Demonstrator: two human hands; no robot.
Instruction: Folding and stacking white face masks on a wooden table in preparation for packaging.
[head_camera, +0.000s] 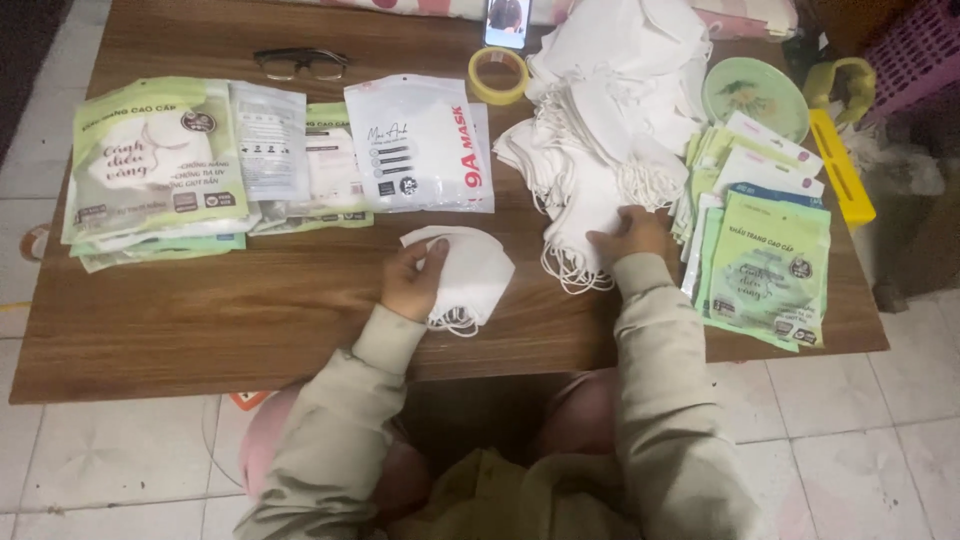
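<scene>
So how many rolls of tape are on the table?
1. The tape roll lies flat near the table's far edge, between the phone and the mask pile. More could be hidden under the pile.

Bare table (250, 300) left; mask pile (600, 120) crowds right.

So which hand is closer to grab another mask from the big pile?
Probably the right hand: it already rests on the edge of the mask pile. The left hand is busy holding a small stack of masks apart from the pile.
</scene>
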